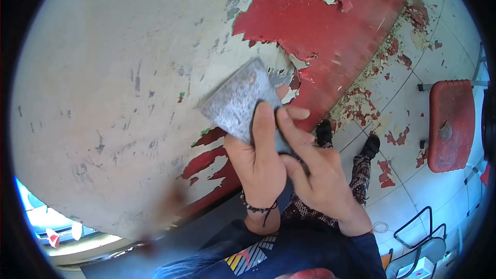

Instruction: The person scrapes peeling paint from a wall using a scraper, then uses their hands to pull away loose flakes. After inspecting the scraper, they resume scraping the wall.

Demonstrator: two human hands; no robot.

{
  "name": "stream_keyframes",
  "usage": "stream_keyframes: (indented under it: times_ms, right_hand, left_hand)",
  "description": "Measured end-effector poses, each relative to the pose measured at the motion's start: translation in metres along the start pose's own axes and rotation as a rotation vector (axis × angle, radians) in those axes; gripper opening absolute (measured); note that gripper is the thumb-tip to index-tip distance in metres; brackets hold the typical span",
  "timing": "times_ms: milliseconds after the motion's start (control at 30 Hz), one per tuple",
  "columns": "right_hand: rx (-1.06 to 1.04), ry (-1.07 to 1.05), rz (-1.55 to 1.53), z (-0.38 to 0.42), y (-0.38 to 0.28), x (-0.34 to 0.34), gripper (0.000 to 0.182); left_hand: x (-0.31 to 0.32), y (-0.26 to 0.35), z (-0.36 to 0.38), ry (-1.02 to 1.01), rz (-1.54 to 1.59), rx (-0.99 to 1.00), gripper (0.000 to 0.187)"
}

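Note:
A flat grey scraper blade [240,98] with a worn, scratched face is held over a large pale surface [119,72]. My left hand [258,163], with a dark braided bracelet at the wrist, grips it from the left, thumb on the blade. My right hand [318,170] is closed round its lower right part, fingers stretched along its edge. Red paint [330,36] covers the surface's right border, with ragged, peeled edges. More red strips lie below the blade. The blade hides part of the surface under it.
Red and pale paint flakes [361,106] litter the tiled floor [408,181]. A red stool seat [451,126] stands at the right. A dark chair [426,253] with a white box is at the lower right. My feet are beside the surface's edge.

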State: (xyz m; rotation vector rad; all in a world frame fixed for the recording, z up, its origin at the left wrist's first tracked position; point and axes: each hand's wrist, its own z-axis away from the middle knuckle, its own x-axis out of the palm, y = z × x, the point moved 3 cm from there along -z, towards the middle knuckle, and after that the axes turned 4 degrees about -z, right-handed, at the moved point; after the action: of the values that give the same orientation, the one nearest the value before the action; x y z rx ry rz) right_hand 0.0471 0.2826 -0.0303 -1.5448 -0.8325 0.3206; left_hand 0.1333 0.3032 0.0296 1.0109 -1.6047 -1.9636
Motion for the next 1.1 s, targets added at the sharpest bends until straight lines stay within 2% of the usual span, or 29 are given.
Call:
stream_keyframes:
  times_ms: [67,167,200,300,367,467,500,567,600,633,700,733,767,900,1000,1100]
  right_hand:
    - [-0.02,-0.001,0.027,-0.004,-0.001,0.002,0.06]
    - [0.11,-0.067,-0.013,-0.015,-0.012,-0.006,0.059]
    - [0.095,-0.059,-0.009,-0.012,-0.006,-0.003,0.059]
    - [-0.057,0.06,-0.031,-0.003,0.0,0.006,0.058]
    - [0.087,-0.059,-0.008,-0.007,-0.005,0.003,0.061]
    - [0.076,-0.026,-0.016,-0.012,-0.009,-0.001,0.061]
    - [0.015,-0.006,-0.016,-0.009,-0.006,0.005,0.06]
    - [0.025,-0.018,-0.033,-0.004,-0.006,0.008,0.06]
    - [0.039,-0.04,-0.046,-0.007,-0.009,0.01,0.06]
    - [0.05,-0.049,-0.048,-0.009,-0.013,0.007,0.06]
    - [0.151,-0.064,-0.082,-0.022,-0.018,-0.003,0.06]
    - [0.139,-0.059,-0.079,-0.02,-0.016,-0.002,0.06]
    - [0.107,-0.039,-0.074,-0.011,-0.013,0.004,0.059]
    - [-0.004,-0.009,-0.061,-0.015,-0.011,0.005,0.057]
    - [0.005,0.001,-0.031,-0.017,-0.02,0.0,0.058]
    - [0.02,-0.028,-0.031,-0.008,-0.025,0.011,0.059]
  left_hand:
    - [-0.001,0.002,-0.002,0.087,0.012,-0.055,0.034]
    - [-0.001,0.007,-0.008,0.017,0.007,-0.021,0.035]
    - [0.001,0.007,-0.011,-0.005,0.01,0.024,0.036]
    - [-0.003,0.007,-0.011,-0.001,-0.027,-0.003,0.036]
    - [-0.006,0.005,-0.01,0.026,-0.007,-0.018,0.036]
    - [-0.001,0.008,-0.014,-0.043,0.015,0.045,0.037]
    - [-0.006,0.005,-0.01,-0.005,-0.041,0.02,0.036]
    - [-0.007,0.006,-0.008,0.067,-0.034,0.002,0.036]
    - [-0.007,0.006,-0.006,0.147,-0.02,-0.021,0.035]
    - [-0.007,0.014,-0.013,0.011,0.005,0.019,0.035]
    - [0.006,0.015,-0.015,0.07,0.045,0.054,0.034]
    - [0.01,0.018,-0.017,0.126,0.084,0.102,0.034]
    - [-0.003,0.014,-0.012,-0.006,0.009,0.058,0.034]
    - [-0.005,0.018,-0.01,0.078,-0.001,-0.009,0.034]
    - [0.003,0.026,-0.016,-0.009,0.022,0.031,0.035]
    - [-0.01,0.023,-0.005,0.12,-0.056,-0.011,0.036]
